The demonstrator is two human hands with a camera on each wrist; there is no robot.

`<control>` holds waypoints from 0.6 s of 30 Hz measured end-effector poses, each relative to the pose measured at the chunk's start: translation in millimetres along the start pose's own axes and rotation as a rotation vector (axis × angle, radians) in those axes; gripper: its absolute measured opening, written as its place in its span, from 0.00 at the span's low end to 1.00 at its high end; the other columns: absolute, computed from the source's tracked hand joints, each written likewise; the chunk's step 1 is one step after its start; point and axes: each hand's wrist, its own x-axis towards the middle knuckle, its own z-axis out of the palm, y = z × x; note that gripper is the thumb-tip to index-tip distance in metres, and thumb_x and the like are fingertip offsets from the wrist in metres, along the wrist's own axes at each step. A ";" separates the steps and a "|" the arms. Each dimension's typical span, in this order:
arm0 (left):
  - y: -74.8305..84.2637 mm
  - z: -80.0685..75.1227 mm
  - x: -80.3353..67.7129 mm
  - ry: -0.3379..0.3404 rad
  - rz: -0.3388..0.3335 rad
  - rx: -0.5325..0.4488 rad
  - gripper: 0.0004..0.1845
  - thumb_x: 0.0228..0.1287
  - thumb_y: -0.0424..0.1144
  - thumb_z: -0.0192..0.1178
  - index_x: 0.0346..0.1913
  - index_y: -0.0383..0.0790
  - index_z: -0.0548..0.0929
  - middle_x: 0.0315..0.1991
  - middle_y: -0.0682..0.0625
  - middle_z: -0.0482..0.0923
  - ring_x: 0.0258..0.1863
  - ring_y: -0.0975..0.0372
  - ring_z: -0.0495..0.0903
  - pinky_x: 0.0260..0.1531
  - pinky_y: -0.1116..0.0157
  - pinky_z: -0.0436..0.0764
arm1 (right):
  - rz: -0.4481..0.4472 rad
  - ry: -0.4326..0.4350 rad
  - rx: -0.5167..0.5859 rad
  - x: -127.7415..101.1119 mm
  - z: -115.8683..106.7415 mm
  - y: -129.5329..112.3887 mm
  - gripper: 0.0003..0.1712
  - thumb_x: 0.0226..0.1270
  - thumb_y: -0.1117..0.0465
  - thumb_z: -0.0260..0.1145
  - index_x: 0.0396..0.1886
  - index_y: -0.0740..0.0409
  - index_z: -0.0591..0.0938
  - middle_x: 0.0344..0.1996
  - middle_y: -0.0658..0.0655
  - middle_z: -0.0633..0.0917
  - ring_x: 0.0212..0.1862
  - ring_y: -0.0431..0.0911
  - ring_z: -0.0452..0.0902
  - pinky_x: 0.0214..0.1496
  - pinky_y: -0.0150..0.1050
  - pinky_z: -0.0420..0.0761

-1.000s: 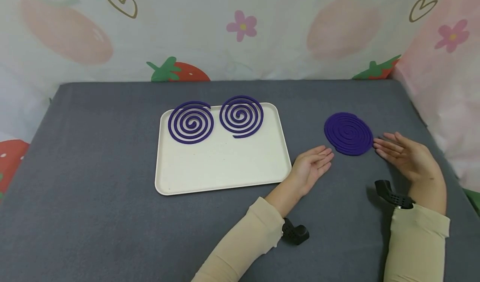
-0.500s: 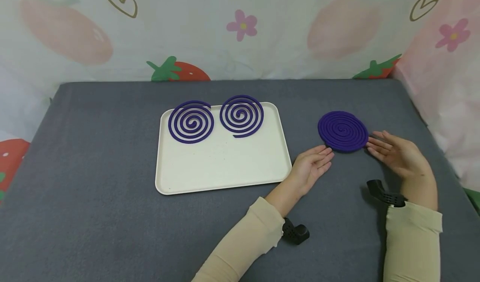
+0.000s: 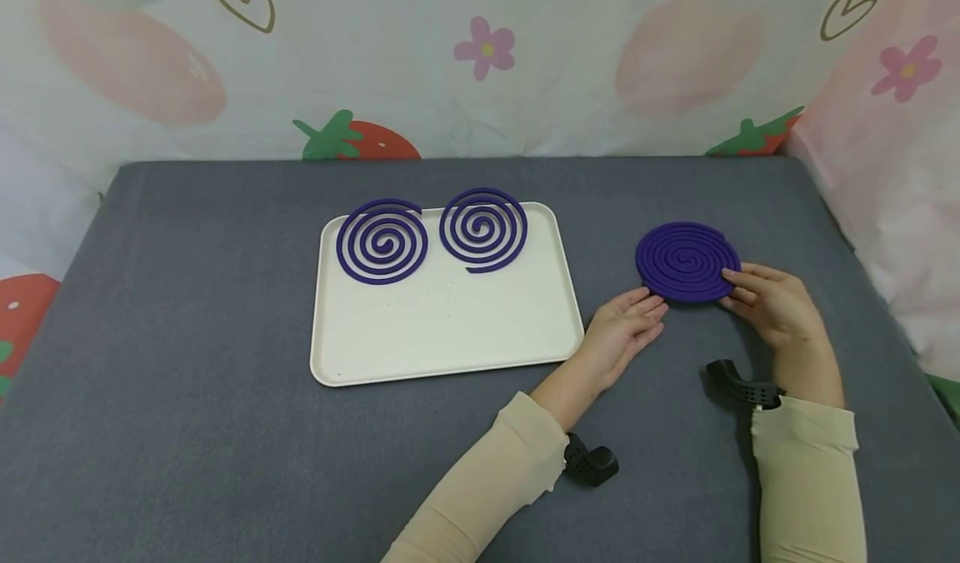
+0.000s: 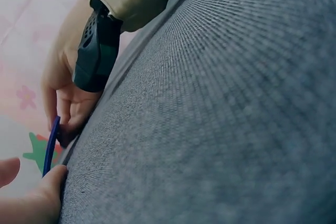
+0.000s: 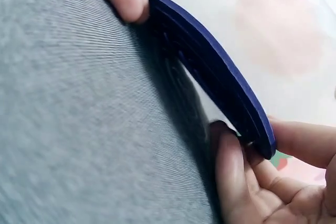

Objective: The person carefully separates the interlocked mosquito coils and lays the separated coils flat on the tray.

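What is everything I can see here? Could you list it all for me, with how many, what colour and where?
single spiral coils: two, purple, side by side at the far end of the tray.
tray: one, cream, on the table left of the hands.
coil disc: one, purple, solid-looking, on the table right of the tray; the right wrist view shows its near edge lifted off the cloth.
table: one, covered in grey cloth.
backdrop: one, pale fabric with strawberries, flowers and hearts, behind and to the right.
wrist cameras: two, black, one at each wrist.
sleeves: two, beige.
left hand: fingertips at the disc's near left edge.
right hand: pinches the disc's right edge.
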 end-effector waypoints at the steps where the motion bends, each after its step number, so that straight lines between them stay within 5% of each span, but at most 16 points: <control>1: -0.2 -0.3 0.1 -0.001 0.002 0.007 0.29 0.65 0.17 0.42 0.69 0.25 0.54 0.67 0.32 0.59 0.67 0.49 0.61 0.65 0.56 0.62 | -0.010 -0.007 -0.007 0.7 1.0 1.1 0.10 0.64 0.76 0.58 0.29 0.62 0.82 0.29 0.54 0.84 0.31 0.43 0.82 0.30 0.35 0.83; 18: -3.8 -0.8 -1.6 0.009 0.037 0.094 0.29 0.61 0.15 0.44 0.67 0.26 0.58 0.66 0.34 0.62 0.66 0.50 0.62 0.63 0.56 0.65 | -0.151 -0.305 0.128 -1.9 -6.3 3.4 0.17 0.69 0.80 0.45 0.37 0.70 0.81 0.32 0.63 0.86 0.34 0.50 0.84 0.34 0.39 0.84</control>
